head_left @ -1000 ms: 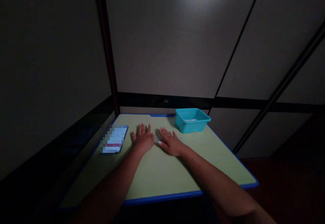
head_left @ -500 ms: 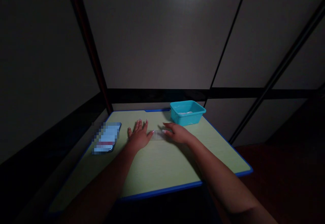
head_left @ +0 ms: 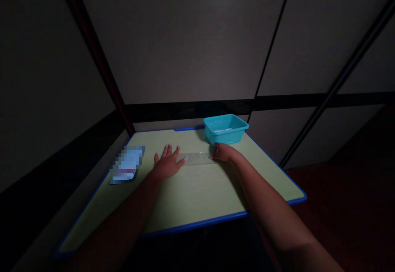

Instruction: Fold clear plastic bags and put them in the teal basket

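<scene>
A clear, flat plastic strip [head_left: 197,159] lies across the middle of the table. My left hand [head_left: 166,166] presses flat over its left part, fingers spread and thumb pointing right. At the strip's right end is my right hand [head_left: 224,152], its fingers curled in and closed on that end. The fingertips of the right hand are small and dark in the picture. The left end of the strip is partly hidden under my left hand.
A turquoise plastic basket [head_left: 226,137] with something pale inside stands just behind my right hand. A phone [head_left: 128,165], blurred out in part, lies at the table's left side. The pale table [head_left: 197,198] has a blue rim, with dark-banded panels [head_left: 185,49] behind it.
My right hand has moved right along the strip, away from my left hand, and its fingers have curled closed. More of the strip shows. My left hand stays flat; the view has shifted slightly.
</scene>
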A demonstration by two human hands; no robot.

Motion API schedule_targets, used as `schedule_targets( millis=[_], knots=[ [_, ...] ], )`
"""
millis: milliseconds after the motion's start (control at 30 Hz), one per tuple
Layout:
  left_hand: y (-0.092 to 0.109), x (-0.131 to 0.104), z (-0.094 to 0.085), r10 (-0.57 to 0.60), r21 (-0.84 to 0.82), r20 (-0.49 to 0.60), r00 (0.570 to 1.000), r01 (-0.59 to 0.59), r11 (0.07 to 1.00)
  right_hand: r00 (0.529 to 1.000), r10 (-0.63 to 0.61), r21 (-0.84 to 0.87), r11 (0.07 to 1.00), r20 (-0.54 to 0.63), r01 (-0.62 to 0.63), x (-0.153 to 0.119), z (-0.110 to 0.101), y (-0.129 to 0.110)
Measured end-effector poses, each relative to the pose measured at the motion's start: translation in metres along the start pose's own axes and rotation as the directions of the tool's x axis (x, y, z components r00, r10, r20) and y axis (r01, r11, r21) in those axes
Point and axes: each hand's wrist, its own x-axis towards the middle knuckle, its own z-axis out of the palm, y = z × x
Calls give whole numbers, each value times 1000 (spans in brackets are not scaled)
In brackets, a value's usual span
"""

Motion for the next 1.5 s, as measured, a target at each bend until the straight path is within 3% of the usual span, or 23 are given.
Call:
schedule_targets(
  millis=[433,767,1500],
  knots=[
    [1,-8,-6,4,26,65,998,-5,1000,1000,2,135,991,8,-3,2,3,-4],
    [4,-14,-12,-8,41,128,992,2,999,995,0,274,961,98,-27,-2,0,-2],
    [9,-23,-18,-33,76,174,984,20,997,969,-50,345,938,242,-38,-8,-7,-5]
  ],
)
